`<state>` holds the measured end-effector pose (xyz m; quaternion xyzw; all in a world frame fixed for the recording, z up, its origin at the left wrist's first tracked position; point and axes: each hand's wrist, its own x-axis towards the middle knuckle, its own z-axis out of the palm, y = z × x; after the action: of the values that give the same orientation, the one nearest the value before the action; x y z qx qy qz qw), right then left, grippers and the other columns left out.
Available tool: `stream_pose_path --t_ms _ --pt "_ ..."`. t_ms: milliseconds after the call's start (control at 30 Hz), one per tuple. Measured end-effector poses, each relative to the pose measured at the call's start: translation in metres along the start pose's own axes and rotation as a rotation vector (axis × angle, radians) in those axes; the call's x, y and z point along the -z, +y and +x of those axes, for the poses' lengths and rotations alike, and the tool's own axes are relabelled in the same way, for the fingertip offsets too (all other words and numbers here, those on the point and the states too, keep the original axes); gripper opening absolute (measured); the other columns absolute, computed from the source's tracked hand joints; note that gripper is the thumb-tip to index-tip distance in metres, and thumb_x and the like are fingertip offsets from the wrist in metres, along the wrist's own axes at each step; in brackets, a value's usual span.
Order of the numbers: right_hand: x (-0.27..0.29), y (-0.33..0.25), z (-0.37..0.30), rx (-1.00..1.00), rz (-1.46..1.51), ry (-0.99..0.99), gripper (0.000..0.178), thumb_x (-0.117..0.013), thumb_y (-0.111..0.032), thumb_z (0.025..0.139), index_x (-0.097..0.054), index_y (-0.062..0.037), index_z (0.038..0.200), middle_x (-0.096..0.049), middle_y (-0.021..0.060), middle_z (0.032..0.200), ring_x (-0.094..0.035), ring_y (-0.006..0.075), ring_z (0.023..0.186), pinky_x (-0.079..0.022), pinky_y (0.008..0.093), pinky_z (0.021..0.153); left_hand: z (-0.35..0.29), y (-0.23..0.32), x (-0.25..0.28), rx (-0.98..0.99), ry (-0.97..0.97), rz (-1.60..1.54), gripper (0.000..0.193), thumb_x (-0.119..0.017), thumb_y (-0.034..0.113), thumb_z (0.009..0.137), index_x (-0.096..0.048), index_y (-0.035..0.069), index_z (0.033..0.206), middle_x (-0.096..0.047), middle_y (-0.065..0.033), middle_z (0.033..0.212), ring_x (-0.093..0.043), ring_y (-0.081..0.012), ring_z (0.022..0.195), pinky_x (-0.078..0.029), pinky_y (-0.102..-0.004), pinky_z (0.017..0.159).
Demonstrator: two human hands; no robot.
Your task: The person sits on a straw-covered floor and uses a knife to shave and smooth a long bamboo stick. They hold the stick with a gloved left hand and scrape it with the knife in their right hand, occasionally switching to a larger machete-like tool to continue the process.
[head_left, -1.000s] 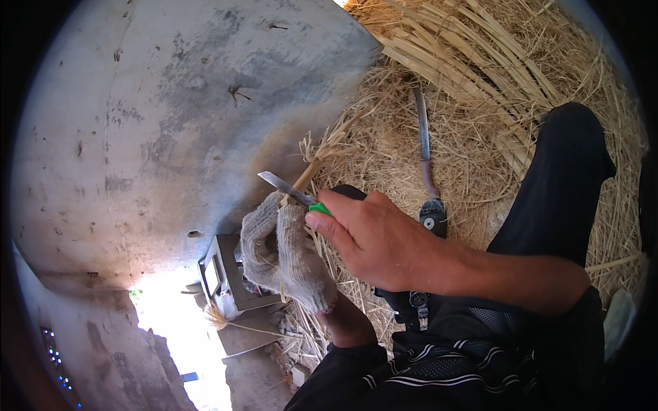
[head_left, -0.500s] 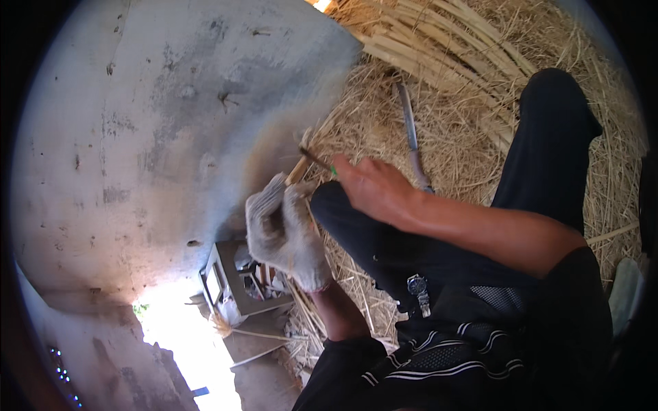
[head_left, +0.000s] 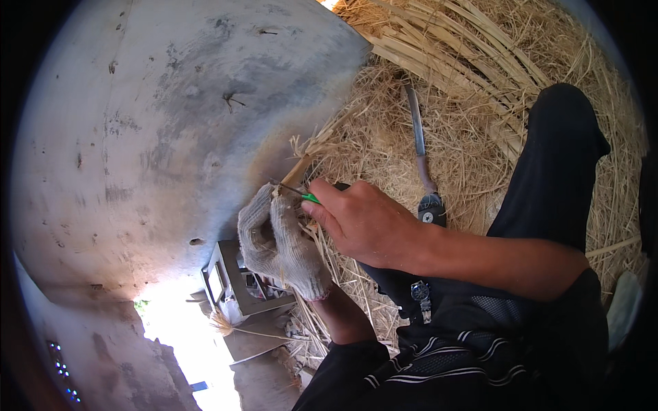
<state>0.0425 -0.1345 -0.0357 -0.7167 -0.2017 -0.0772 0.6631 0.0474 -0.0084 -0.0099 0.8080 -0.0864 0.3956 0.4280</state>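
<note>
My left hand, in a knitted whitish glove, is closed around a pale strip of wood or bamboo. The strip's far end shows beyond the glove, with frayed, curled shavings at its tip. A small tool with a green handle is gripped in my bare right hand. Its thin dark shaft or blade points left and meets the strip close to the gloved fingertips. Whether its edge is cutting in cannot be made out. My dark-clothed knee lies partly hidden behind the right hand.
On the straw-covered ground lies a long knife with a brown handle, beside a dark object with a round emblem. Long split strips lie farther back. A stained wall rises left, above a grey box-like frame. A wristwatch rests against my dark clothing.
My right hand has drawn the green-handled tool down and left along the strip, to the gloved fingertips. The dark object by the long knife's handle has come into sight.
</note>
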Motion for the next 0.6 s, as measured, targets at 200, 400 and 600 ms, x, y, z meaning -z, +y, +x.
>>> stream_pose_path --t_ms 200,400,600 --pt "-0.008 0.01 0.006 0.018 -0.239 0.045 0.02 -0.053 -0.016 0.097 -0.053 0.0043 0.092 -0.062 0.0234 0.063 -0.068 0.0384 0.06 -0.056 0.0409 0.049 -0.001 -0.007 0.0 -0.019 0.04 0.086 0.011 -0.064 -0.007 0.084 -0.066 -0.004 0.095 -0.068 -0.0103 0.093 -0.064 -0.0147 0.074 -0.054 -0.0279 0.069" --pt "-0.031 0.023 0.015 0.154 -0.384 0.137 0.015 -0.055 -0.011 0.093 -0.052 0.0033 0.091 -0.062 0.0211 0.059 -0.068 0.0378 0.059 -0.056 0.0429 0.049 0.005 -0.018 0.013 -0.005 -0.003 -0.009 0.009 -0.063 -0.002 0.088 -0.064 -0.004 0.097 -0.068 -0.0124 0.089 -0.065 -0.0158 0.076 -0.056 -0.0292 0.071" --pt "-0.025 0.071 0.028 0.023 -0.614 0.09 0.022 -0.053 -0.012 0.092 -0.057 0.0054 0.106 -0.067 0.0257 0.084 -0.07 0.0388 0.079 -0.059 0.0445 0.065 -0.005 -0.022 0.01 -0.028 -0.063 -0.113 0.007 -0.063 -0.006 0.086 -0.063 -0.002 0.092 -0.067 -0.0115 0.089 -0.065 -0.0153 0.073 -0.056 -0.0288 0.073"
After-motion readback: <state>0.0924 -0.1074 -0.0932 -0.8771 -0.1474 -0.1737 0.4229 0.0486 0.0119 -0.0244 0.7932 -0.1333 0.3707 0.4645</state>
